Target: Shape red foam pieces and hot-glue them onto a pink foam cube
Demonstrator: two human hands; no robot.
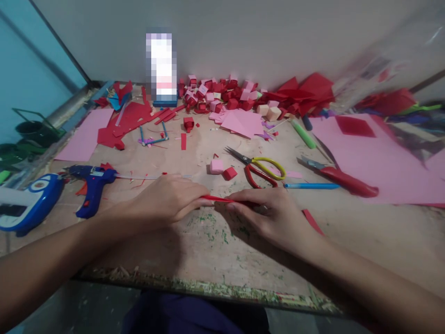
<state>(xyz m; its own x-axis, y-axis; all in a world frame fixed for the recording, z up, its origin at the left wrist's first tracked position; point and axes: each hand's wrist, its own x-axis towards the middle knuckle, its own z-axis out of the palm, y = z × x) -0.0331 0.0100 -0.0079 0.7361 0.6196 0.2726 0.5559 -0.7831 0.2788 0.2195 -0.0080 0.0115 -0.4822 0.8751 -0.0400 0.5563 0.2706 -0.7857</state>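
Red paper [216, 198] sits btwn the hands, edge-on to view, long axis approx 9-to-3 o'clock; it's at 3 from L hand [170, 197], 9 from R hand [276, 211], neither nearer as both touch it. L: fingers + thumb closed on its 9 o'clock end. R: narrow pinch, thumb vs fingers, on the 3 end. Pink cube [216, 166] at 12 from paper, scissors [247, 161] approx 1–2, both apart from it
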